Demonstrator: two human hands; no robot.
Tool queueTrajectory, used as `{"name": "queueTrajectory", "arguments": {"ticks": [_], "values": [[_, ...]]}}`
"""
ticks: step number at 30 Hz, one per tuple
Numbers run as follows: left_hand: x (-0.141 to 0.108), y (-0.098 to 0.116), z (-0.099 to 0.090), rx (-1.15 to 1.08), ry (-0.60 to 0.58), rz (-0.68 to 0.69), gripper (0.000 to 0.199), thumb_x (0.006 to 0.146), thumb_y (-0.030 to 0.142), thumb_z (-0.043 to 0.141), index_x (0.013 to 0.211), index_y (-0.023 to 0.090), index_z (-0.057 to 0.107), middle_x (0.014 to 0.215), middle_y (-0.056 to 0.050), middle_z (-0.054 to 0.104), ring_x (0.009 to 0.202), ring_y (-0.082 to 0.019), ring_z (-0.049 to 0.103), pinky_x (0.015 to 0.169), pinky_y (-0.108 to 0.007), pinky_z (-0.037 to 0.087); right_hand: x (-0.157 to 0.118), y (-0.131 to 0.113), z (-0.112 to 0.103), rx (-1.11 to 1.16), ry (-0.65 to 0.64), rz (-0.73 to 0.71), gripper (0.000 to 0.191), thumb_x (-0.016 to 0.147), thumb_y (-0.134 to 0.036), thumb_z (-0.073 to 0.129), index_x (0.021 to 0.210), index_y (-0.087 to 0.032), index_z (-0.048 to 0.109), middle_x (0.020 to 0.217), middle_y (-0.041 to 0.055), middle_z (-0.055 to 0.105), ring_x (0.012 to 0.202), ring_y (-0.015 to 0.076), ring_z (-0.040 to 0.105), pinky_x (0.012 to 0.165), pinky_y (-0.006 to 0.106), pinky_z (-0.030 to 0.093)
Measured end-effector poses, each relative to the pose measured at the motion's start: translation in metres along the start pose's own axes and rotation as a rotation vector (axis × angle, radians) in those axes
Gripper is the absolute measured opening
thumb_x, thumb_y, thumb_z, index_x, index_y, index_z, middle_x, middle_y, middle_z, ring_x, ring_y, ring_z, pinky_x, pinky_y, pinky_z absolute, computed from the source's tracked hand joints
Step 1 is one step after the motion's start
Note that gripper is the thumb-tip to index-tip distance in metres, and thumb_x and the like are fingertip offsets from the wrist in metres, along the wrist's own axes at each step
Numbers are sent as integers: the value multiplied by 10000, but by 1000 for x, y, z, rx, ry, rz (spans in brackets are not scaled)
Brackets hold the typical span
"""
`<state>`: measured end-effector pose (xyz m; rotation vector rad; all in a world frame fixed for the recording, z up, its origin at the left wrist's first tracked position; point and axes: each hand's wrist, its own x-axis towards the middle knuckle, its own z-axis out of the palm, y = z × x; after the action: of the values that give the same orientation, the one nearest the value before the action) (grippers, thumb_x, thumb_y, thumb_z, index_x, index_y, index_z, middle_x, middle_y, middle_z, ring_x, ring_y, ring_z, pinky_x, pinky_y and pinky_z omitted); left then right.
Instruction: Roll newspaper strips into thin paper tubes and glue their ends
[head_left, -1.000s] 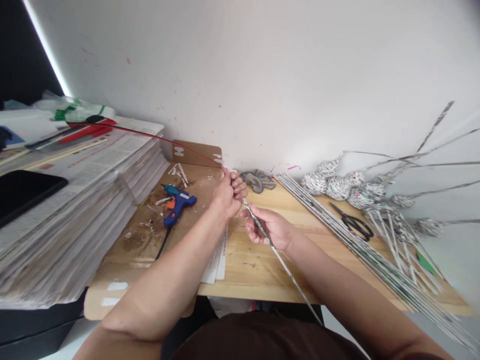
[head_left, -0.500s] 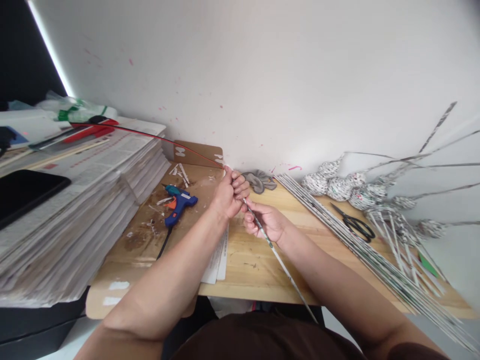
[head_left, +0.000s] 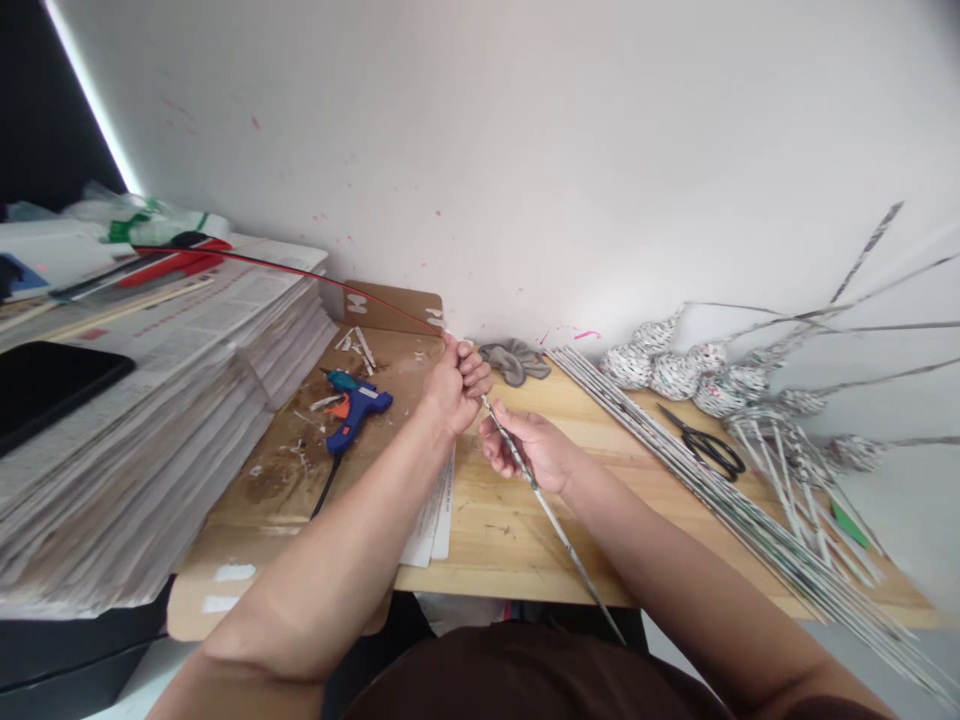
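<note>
A thin rolled newspaper tube [head_left: 555,525] slants from my hands down toward my body. My left hand [head_left: 456,385] is closed around its upper end, where a long dark wire with a red edge [head_left: 330,277] also meets my fingers. The wire runs back leftward over the paper stack; its tip is hidden in that hand. Just below, my right hand [head_left: 529,450] curls loosely around the tube, thumb on the upper side and fingers beneath. A grey cloth scrunchie [head_left: 516,361] lies behind my hands.
A blue glue gun [head_left: 358,412] rests on stained cardboard [head_left: 277,490], beside a tall newspaper stack [head_left: 247,400] with a phone [head_left: 60,385] on top. To the right lie a bundle of paper tubes [head_left: 720,510], black scissors [head_left: 705,447] and several woven paper gourd shapes [head_left: 675,375].
My right hand has slid slightly down the tube, away from the left, and its grip looks looser. The left hand keeps its hold; the whole view has shifted a little.
</note>
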<state>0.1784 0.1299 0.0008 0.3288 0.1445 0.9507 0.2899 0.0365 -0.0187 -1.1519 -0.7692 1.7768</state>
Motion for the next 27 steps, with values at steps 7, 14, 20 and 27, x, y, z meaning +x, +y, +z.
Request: {"name": "queueTrajectory", "arguments": {"ticks": [7, 14, 20, 27], "values": [[3, -3, -1, 47, 84, 28, 378, 871, 479, 466, 655, 175, 404, 494, 74, 283, 364, -45, 284, 325, -138, 208, -4, 4, 1, -155, 46, -103, 397, 804, -540, 580, 784, -143, 596, 522, -8, 601, 405, 94, 543, 373, 184, 372], [4, -3, 0, 49, 101, 54, 376, 898, 457, 421, 652, 174, 408, 493, 72, 287, 360, -44, 288, 330, -141, 220, -4, 6, 0, -179, 23, -106, 412, 802, -559, 567, 757, -150, 574, 497, -16, 581, 389, 100, 530, 368, 192, 366], [4, 1, -1, 50, 133, 74, 368, 864, 474, 481, 654, 179, 411, 493, 78, 282, 350, -41, 274, 323, -142, 195, -11, 5, 2, -392, 33, -135, 425, 819, -585, 512, 900, -175, 592, 593, -2, 586, 457, 115, 541, 412, 221, 355], [6, 5, -2, 40, 190, 116, 386, 908, 475, 377, 658, 182, 402, 469, 79, 273, 331, -43, 256, 319, -146, 158, -39, 20, -5, -780, 285, -339, 372, 839, -536, 511, 720, -193, 593, 493, -23, 453, 437, 100, 393, 457, 239, 291]]}}
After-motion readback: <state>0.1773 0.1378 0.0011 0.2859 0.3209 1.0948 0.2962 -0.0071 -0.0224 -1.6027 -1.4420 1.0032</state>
